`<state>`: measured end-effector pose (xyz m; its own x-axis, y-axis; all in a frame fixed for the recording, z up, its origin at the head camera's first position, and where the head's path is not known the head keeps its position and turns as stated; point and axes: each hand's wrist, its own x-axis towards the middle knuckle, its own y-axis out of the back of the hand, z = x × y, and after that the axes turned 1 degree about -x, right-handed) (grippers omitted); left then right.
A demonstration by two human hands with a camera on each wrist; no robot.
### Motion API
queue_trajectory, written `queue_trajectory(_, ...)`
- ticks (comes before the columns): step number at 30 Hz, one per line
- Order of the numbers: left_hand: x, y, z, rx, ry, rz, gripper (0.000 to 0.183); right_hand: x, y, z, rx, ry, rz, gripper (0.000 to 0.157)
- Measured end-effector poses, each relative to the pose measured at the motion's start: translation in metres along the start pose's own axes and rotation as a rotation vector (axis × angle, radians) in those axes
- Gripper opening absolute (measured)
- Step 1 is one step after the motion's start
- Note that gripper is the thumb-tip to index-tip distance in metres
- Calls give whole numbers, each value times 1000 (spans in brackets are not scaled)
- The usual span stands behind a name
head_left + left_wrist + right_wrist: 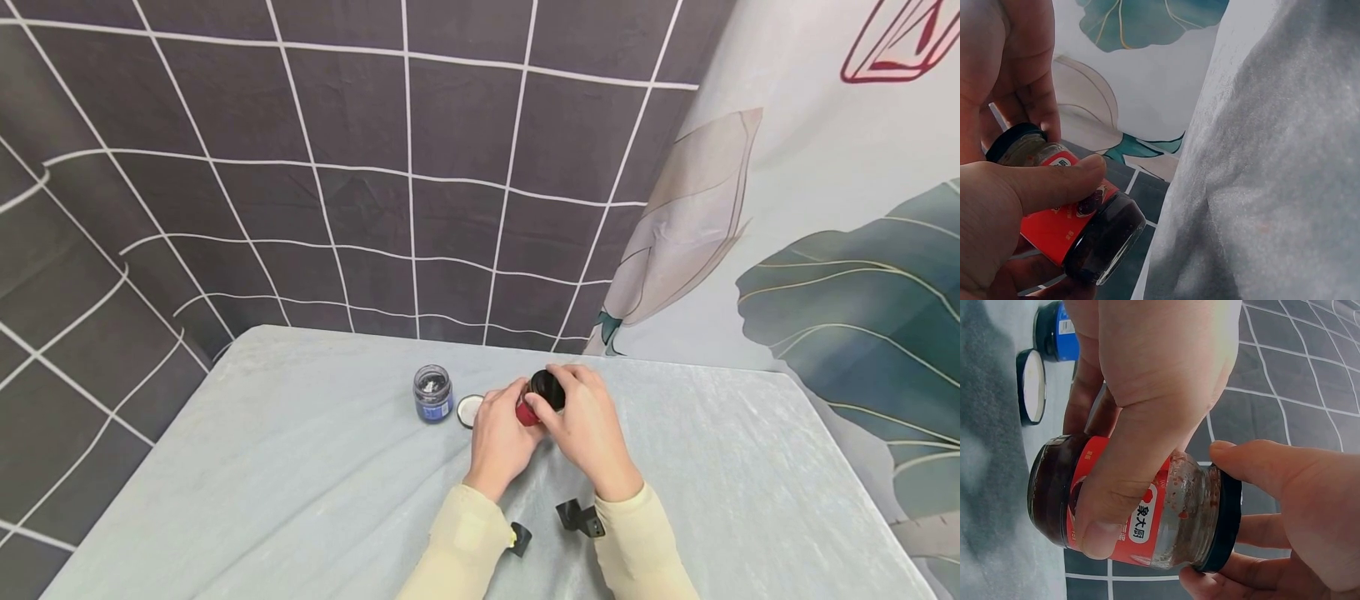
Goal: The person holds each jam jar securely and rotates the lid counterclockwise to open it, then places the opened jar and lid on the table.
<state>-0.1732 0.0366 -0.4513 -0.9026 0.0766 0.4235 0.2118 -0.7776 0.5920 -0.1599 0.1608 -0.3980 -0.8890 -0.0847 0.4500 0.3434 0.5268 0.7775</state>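
A glass jar [1185,506] with a red label and dark contents is held tilted over the table. My left hand [504,440] grips its body, with the thumb [1066,184] across the label. The black lid [1225,519] sits on the jar's mouth, and the fingers and thumb of my right hand [592,429] hold it by the rim. Reddish specks stick to the glass under the lid. To the left stands an uncovered glass jar [432,398] with a blue label. Beside it a loose lid [469,410] lies with its white inner side up, partly hidden by my left hand.
A pale blue cloth [300,467] covers the table. Black wrist devices [580,517] show by both sleeves near the front. Behind the table hangs a dark curtain [360,208] with white grid lines, and a leaf-patterned curtain [697,283] hangs at the right.
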Motion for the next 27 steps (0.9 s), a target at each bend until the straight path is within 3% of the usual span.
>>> queue_trajectory(27, -1, 1, 0, 0, -3, -1, 48, 0, 0, 1, -4, 30, -11, 48)
